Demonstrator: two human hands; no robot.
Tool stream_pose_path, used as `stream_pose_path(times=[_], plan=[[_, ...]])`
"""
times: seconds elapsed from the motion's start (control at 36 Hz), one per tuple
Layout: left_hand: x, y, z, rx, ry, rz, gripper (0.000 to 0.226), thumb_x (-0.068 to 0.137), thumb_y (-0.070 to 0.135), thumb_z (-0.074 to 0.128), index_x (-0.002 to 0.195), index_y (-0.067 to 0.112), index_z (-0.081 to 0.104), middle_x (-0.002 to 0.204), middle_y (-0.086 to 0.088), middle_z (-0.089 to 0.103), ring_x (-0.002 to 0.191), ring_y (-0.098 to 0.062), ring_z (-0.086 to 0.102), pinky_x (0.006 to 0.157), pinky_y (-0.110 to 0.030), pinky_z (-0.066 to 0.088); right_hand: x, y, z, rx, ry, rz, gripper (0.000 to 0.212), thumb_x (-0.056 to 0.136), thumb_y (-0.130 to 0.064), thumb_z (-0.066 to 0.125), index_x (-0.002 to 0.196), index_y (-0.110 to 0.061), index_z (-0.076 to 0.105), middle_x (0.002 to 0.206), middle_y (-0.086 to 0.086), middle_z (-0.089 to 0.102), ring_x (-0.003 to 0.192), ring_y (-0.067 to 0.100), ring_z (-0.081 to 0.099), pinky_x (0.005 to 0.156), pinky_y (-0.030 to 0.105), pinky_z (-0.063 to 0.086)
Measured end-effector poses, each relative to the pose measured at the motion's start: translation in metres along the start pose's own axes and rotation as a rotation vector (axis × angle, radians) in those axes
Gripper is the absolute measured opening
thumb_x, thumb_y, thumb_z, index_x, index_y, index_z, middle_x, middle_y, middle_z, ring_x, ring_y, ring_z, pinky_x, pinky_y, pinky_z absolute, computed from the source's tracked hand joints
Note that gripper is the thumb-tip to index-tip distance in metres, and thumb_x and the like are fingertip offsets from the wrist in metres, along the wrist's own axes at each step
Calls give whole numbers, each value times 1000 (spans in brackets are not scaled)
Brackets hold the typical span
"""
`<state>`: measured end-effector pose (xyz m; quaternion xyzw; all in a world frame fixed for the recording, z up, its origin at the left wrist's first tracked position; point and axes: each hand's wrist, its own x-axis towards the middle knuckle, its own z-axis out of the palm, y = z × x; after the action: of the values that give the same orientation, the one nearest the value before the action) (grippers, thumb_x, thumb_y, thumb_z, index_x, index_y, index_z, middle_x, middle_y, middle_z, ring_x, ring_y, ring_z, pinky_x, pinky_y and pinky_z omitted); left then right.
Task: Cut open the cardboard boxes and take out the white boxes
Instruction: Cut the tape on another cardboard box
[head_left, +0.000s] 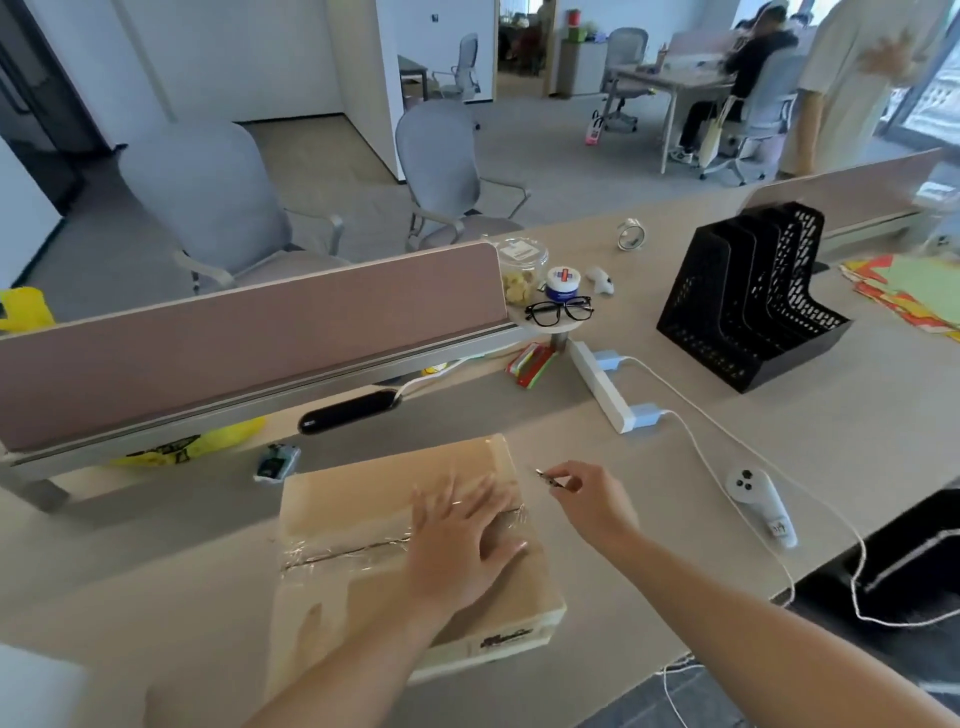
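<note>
A flat brown cardboard box (363, 493) lies on the desk in front of me, its top seam covered with clear tape (332, 556) that looks slit along the middle. My left hand (462, 540) rests flat on the right part of the lid, fingers spread. Just beyond the box's right edge, my right hand (592, 499) pinches a small knife (548, 476), whose thin blade points left toward the box. No white box is visible.
A white power strip (602, 389) with blue plugs and trailing cables lies right of the box, near a white controller (761, 504). A black file rack (753, 301) stands further back. A pink desk divider (249, 338), a black oblong object (348, 410) and a small packet (278, 460) lie behind the box.
</note>
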<state>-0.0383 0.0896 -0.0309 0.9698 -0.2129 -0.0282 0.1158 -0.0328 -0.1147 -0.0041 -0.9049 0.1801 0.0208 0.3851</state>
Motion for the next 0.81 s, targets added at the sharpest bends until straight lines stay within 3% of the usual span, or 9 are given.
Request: stream_pose_path(times=[0.17,0.39,0.69,0.81], plan=[[7,2,1,-13,6,-55,73,85,79,25,151,46,22,156,29,18,151,-26,6,116,-59,-4,-10,4,-5,-92,-40,-48,19,85,-29,64,94,-44,70,79,-12,66,68,7,57,56,23,41],[7,4,0,-22,9,-60,75,86,79,24,152,45,17,156,30,16,151,-24,3,117,-56,-6,-18,1,-4,-236,-5,-116,22,89,-25,59,102,-40,69,94,-16,65,84,11,59,66,25,44],[5,2,1,-25,6,-63,74,86,80,22,152,47,15,156,32,13,151,-20,-2,118,-55,-8,-33,12,-5,-295,-79,-149,19,92,-30,56,103,-41,67,99,-19,65,88,9,58,74,27,47],[7,3,1,-24,6,-76,75,85,80,20,152,48,16,156,31,14,151,-21,0,118,-55,-3,-38,11,-4,-357,-39,-213,20,92,-27,53,103,-38,65,102,-18,64,92,11,61,69,27,45]])
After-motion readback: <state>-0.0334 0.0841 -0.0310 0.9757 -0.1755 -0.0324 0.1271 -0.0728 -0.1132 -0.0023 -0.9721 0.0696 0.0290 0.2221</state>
